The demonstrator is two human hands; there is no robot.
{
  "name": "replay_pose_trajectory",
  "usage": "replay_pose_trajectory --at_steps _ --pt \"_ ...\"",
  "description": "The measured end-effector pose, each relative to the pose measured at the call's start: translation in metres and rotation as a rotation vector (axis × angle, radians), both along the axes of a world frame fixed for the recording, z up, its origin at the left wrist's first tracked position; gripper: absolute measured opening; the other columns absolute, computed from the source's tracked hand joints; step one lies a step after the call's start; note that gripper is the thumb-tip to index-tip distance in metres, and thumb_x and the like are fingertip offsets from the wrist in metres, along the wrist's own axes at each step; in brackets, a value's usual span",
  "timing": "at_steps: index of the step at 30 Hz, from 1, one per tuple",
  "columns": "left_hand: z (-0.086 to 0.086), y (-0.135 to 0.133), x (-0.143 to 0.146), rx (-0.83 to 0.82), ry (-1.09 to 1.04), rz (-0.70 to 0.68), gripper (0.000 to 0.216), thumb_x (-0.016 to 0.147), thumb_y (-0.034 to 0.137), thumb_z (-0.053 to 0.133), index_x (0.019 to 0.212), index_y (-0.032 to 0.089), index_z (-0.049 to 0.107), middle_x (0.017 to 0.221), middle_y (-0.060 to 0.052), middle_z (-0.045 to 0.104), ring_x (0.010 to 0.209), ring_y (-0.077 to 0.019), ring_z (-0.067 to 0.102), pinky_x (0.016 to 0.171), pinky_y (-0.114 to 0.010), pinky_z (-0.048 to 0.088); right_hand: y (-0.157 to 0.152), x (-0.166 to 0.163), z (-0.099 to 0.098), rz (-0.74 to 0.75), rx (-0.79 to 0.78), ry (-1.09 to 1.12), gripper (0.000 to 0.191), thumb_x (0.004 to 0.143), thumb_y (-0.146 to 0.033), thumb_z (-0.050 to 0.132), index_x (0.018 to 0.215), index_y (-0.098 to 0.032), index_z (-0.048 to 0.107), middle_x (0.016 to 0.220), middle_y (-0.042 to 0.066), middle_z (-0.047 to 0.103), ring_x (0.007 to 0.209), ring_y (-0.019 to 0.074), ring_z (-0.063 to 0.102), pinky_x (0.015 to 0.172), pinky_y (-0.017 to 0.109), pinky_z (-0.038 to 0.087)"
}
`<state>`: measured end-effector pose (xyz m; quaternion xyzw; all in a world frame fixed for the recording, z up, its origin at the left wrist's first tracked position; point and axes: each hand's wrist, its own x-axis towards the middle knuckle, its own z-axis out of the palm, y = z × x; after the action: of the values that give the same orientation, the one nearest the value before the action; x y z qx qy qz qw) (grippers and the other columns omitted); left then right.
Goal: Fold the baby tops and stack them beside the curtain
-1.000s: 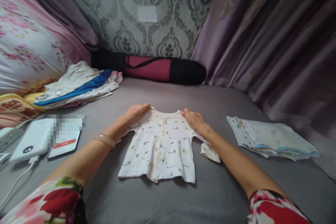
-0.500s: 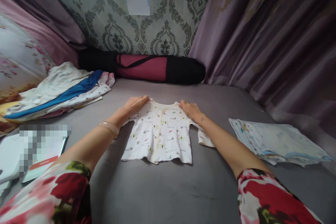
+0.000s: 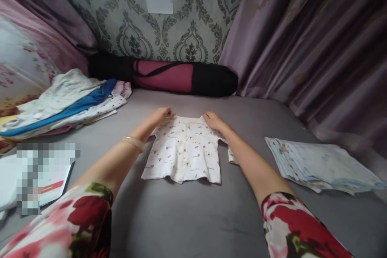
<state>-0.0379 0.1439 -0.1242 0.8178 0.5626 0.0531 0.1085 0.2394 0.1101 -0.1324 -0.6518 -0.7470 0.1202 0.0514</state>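
Observation:
A small white baby shirt (image 3: 184, 151) with little coloured prints lies spread flat, front up, on the grey bed sheet (image 3: 193, 217). My left hand (image 3: 160, 116) rests on its left shoulder, fingers curled over the fabric near the collar. My right hand (image 3: 213, 121) rests on the right shoulder, fingers closed on the cloth. Both arms reach forward over the shirt's short sleeves. A pale bangle (image 3: 134, 142) sits on my left wrist.
A pile of unfolded clothes (image 3: 66, 102) with a blue piece lies at the left. A stack of folded light garments (image 3: 320, 164) lies at the right. A black and maroon roll bag (image 3: 169, 76) lies along the wall. A phone (image 3: 50, 185) lies at the near left.
My hands went from lying flat on the shirt's shoulders to curling and pinching the cloth there. The view moved slightly forward.

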Motion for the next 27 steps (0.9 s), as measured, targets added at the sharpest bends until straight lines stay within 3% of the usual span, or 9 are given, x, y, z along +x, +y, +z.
replay_pose_trajectory --at_steps 6,12,17,19,22,24,27 --pt "-0.009 -0.007 0.006 0.105 0.012 -0.038 0.036 0.098 0.04 0.031 0.105 0.018 0.058 0.101 -0.014 0.069 0.091 -0.0253 0.064 0.071 -0.03 0.04 -0.012 -0.016 -0.002 -0.069 0.12 -0.009 0.031 0.102 -0.034 0.032 0.115 -0.017 0.055 0.12 0.013 0.062 0.108 0.0236 0.058 0.085 0.03 0.04" --pt "-0.014 -0.007 0.002 0.221 0.109 -0.109 0.04 0.101 0.04 0.024 0.108 0.015 0.054 0.106 -0.017 0.066 0.098 -0.0263 0.061 0.078 -0.033 0.041 -0.016 -0.02 -0.008 -0.043 0.168 -0.072 0.031 0.103 -0.032 0.029 0.116 -0.017 0.052 0.122 0.015 0.059 0.11 0.025 0.056 0.089 0.031 0.039" --pt "-0.013 0.0 0.004 0.115 0.163 -0.11 0.041 0.101 0.04 0.023 0.111 0.014 0.053 0.104 -0.017 0.066 0.091 -0.0256 0.063 0.076 -0.033 0.042 -0.005 -0.017 -0.006 -0.023 0.106 -0.01 0.029 0.101 -0.032 0.035 0.115 -0.016 0.056 0.122 0.014 0.061 0.111 0.0231 0.057 0.093 0.03 0.04" --pt "-0.007 0.0 0.008 0.081 0.209 -0.099 0.039 0.1 0.038 0.026 0.113 0.013 0.053 0.107 -0.018 0.065 0.094 -0.0263 0.061 0.078 -0.034 0.042 -0.003 -0.008 0.003 -0.026 0.062 0.126 0.03 0.101 -0.031 0.036 0.114 -0.016 0.058 0.119 0.012 0.064 0.107 0.0197 0.059 0.091 0.028 0.042" --pt "0.004 -0.008 0.019 0.181 0.287 -0.093 0.034 0.097 0.033 0.035 0.116 0.01 0.053 0.115 -0.022 0.06 0.106 -0.0309 0.056 0.085 -0.038 0.042 -0.014 0.022 0.017 -0.094 0.078 0.376 0.028 0.099 -0.029 0.039 0.111 -0.016 0.061 0.111 0.008 0.068 0.099 0.0142 0.062 0.085 0.024 0.045" --pt "0.009 -0.015 0.031 0.267 0.276 -0.111 0.034 0.096 0.03 0.04 0.121 0.011 0.051 0.119 -0.021 0.058 0.11 -0.0317 0.054 0.088 -0.04 0.041 -0.034 0.049 0.021 -0.22 0.099 0.491 0.025 0.097 -0.025 0.042 0.108 -0.015 0.062 0.102 0.007 0.07 0.088 0.0124 0.065 0.078 0.022 0.048" --pt "0.007 -0.027 0.058 0.309 0.124 -0.2 0.033 0.095 0.026 0.039 0.125 0.016 0.051 0.119 -0.016 0.06 0.109 -0.0289 0.055 0.089 -0.04 0.043 -0.078 0.086 0.016 -0.399 0.004 0.533 0.018 0.094 -0.025 0.05 0.097 -0.014 0.063 0.081 0.005 0.069 0.065 0.0108 0.062 0.06 0.02 0.047"
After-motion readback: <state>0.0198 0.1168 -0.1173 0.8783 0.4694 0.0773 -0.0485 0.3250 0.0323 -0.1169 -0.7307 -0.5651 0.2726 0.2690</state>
